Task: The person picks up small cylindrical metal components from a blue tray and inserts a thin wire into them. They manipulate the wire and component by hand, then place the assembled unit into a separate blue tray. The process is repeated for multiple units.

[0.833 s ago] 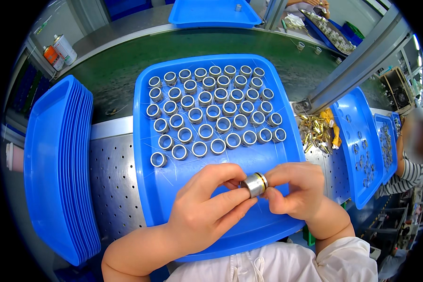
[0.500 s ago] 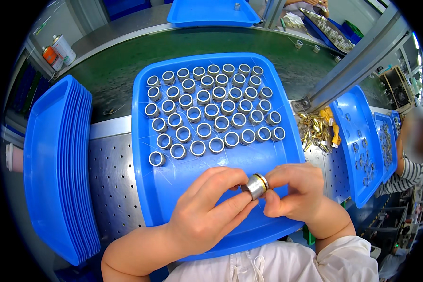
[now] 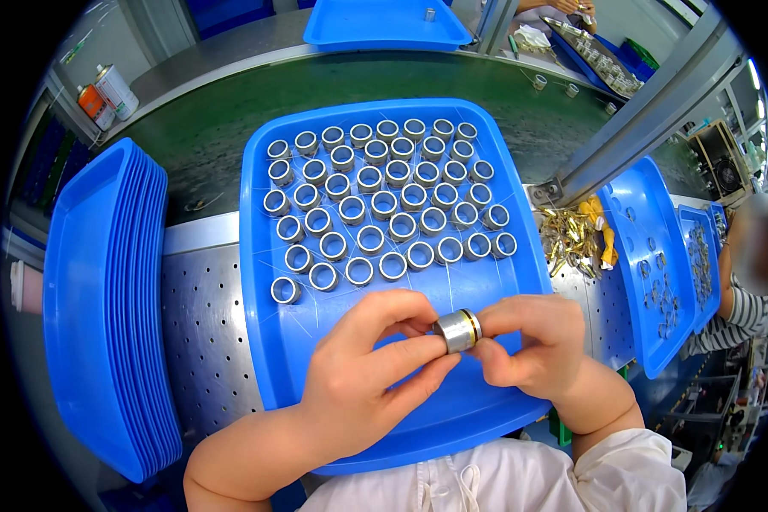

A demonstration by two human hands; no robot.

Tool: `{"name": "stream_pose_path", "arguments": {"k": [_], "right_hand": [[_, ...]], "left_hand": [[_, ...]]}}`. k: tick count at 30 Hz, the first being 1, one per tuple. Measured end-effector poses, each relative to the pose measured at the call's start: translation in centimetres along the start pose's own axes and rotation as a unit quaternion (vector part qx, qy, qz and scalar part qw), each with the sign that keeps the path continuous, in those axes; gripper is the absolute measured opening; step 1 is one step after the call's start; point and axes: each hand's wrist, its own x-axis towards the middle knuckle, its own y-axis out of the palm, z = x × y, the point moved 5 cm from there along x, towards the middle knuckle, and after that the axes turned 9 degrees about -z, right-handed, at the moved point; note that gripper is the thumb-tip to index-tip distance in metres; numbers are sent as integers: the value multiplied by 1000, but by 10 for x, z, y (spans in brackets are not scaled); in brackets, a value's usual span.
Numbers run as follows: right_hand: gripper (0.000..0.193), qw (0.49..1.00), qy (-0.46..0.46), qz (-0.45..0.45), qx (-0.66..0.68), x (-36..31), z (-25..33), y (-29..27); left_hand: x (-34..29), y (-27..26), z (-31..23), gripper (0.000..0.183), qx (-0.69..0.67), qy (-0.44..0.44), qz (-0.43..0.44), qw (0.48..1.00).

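Note:
Above the near part of a blue tray (image 3: 316,375), both my hands hold one short metal cylinder (image 3: 456,331) between them. My left hand (image 3: 363,363) grips its left end with thumb and fingers. On the other end, my right hand (image 3: 533,341) pinches a thin ring against the cylinder, where a narrow gold-coloured band shows. The fingertips partly hide both ends. Several rows of similar hollow metal cylinders (image 3: 384,203) stand upright in the tray, with fine wires or threads sticking out among them.
A stack of blue trays (image 3: 102,307) stands at left. To the right lie a pile of small brass-coloured pieces (image 3: 569,239) and a blue tray of rings (image 3: 648,282). A metal post (image 3: 640,111) slants beside them. Behind runs a green belt (image 3: 222,102). Other people work at right and far right.
My hands and the cylinder have moved slightly up and to the left. The cylinder now lies more level, and my left fingers have shifted on it.

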Motion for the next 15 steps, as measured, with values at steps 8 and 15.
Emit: {"name": "stream_pose_path", "arguments": {"k": [8, 15], "right_hand": [[15, 1000, -9, 0, -1, 0, 0, 0], [15, 999, -39, 1, -26, -1, 5, -2]], "left_hand": [[-1, 0, -8, 23, 69, 66, 1, 995], [-2, 4, -13, 27, 68, 118, -3, 991]]}}
